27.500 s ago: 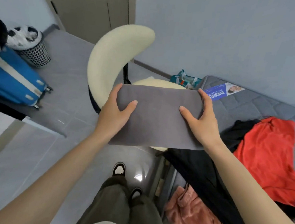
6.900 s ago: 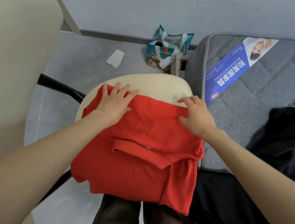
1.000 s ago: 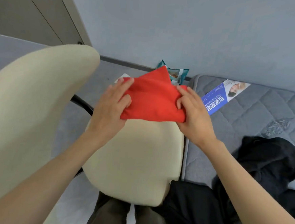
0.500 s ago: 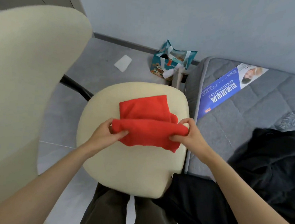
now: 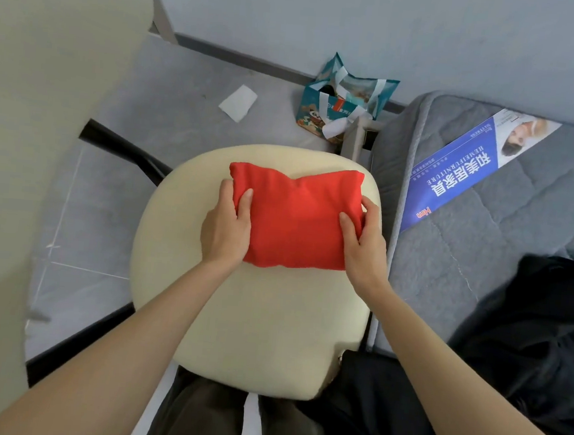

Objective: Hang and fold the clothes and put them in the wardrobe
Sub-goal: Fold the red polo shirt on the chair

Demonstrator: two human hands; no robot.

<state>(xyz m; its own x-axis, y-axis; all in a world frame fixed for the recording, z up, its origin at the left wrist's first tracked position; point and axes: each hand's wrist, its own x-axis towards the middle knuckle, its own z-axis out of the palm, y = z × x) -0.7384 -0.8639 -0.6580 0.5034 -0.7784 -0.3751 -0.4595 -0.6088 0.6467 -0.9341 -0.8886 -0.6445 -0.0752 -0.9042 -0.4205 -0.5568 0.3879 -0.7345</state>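
Left hand (image 5: 224, 228) and right hand (image 5: 362, 244) grip the two short ends of a folded red garment (image 5: 296, 218), thumbs lying on top and fingers tucked round its edges. The bundle rests on the far half of a cream chair seat (image 5: 253, 324), which serves as the folding surface. Holding it at both ends looks meant to keep the layers together, either to square the fold or to lift it as one packet.

Seen from the head camera, the tall cream chair back (image 5: 45, 129) fills the left side. To the right, just beside the seat, lies a grey mattress (image 5: 502, 255) with a blue printed label (image 5: 471, 170) on it and a heap of black clothes (image 5: 545, 323) waiting their turn. On the floor beyond the seat stand a teal gift bag (image 5: 342, 108) and a white scrap of paper (image 5: 238, 103). No wardrobe can be made out. The chair back and the dark fabric trailing by the person's legs look the likeliest snags in carrying the garment away.
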